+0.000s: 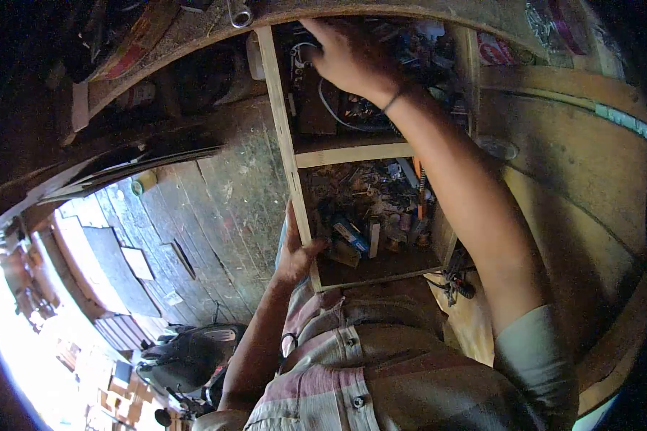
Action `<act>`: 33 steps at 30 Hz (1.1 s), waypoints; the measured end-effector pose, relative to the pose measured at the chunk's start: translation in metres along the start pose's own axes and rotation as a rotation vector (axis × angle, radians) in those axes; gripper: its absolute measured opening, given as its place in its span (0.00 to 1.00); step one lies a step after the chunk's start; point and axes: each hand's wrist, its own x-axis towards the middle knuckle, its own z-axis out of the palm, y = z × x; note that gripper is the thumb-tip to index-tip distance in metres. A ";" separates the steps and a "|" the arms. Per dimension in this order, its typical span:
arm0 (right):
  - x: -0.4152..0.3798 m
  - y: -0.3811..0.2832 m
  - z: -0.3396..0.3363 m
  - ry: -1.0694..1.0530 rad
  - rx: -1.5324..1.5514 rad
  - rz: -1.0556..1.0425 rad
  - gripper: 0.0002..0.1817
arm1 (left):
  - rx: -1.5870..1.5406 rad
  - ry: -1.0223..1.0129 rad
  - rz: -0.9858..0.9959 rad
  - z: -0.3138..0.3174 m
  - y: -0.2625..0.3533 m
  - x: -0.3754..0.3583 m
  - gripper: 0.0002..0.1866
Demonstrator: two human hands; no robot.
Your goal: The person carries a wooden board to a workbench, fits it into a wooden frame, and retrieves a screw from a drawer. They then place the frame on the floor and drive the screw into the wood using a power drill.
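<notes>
A wooden drawer [284, 122] with two compartments stands pulled out in front of my body. My left hand [298, 257] is closed around its left wall near the front corner, thumb on the inner side. Over the far compartment is my right hand [356, 65], with a finger stretched out and the thumb apart; its other fingers are partly hidden. A pale curved cable [328, 104] and dark clutter lie below it. In the near compartment, a blue small box [351, 237], an orange slim tool [420, 197] and many small metal parts are heaped together.
The worktop edge [381, 13] overhangs the far end of the drawer, with a ring spanner [241, 16] on it. Wooden panelling [561, 136] stands close on the right. To the left are floorboards [230, 208] and a parked motorbike [194, 352].
</notes>
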 end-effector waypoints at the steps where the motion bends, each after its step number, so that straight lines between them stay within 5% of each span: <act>1: 0.007 0.015 0.022 0.201 -0.125 -0.199 0.35 | 0.022 0.011 -0.018 0.000 -0.002 0.000 0.55; 4: 0.028 0.061 0.115 0.303 -0.323 -0.154 0.34 | 0.005 0.013 -0.030 -0.001 -0.002 -0.001 0.55; 5: 0.026 0.025 0.049 0.463 -0.182 -0.293 0.20 | -0.039 0.006 -0.028 0.000 -0.001 -0.001 0.54; 9: 0.003 0.001 0.045 0.372 -0.233 -0.184 0.14 | -0.036 0.026 -0.054 0.011 0.014 -0.003 0.53; 11: -0.009 -0.008 0.039 0.353 -0.135 -0.148 0.13 | -0.094 0.011 0.045 0.011 0.013 -0.002 0.44; 17: -0.037 -0.006 -0.010 0.257 -0.145 -0.070 0.08 | -0.013 -0.027 0.030 0.004 0.005 0.002 0.53; 18: -0.039 0.001 -0.021 0.148 -0.249 0.073 0.08 | -0.015 -0.021 0.031 0.003 0.004 0.001 0.53; 21: -0.044 0.039 -0.042 0.274 -0.316 0.111 0.11 | -0.045 0.008 0.009 0.002 -0.001 0.000 0.56; 22: -0.047 0.044 -0.055 0.139 -0.437 0.205 0.11 | -0.033 -0.004 0.007 0.001 -0.002 0.002 0.56; 33: -0.063 0.044 -0.046 0.335 -0.276 0.278 0.15 | -0.001 -0.032 -0.020 0.000 0.000 0.000 0.58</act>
